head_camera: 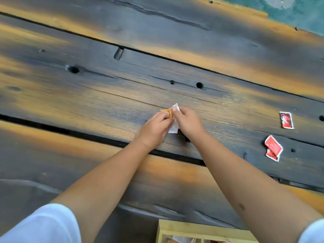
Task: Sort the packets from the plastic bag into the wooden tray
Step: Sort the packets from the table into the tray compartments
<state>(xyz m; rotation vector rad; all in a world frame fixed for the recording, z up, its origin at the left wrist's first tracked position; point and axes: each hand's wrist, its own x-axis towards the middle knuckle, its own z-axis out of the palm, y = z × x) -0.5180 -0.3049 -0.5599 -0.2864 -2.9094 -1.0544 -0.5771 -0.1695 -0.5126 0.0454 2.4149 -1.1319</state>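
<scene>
My left hand [154,128] and my right hand [188,122] meet over the middle of the dark plank table. Between them they pinch a small bunch of packets: an orange packet [165,112] under my left fingertips and a white packet [174,128] under my right thumb and fingers. The wooden tray [184,227] shows only its top edge at the bottom of the view, with some packets inside its compartments. No plastic bag is in view.
A red packet [286,120] lies alone on the table at the right. Nearer to me, two overlapping red packets [273,148] lie at the right. The planks have gaps and knot holes. Green floor shows at the far right corner.
</scene>
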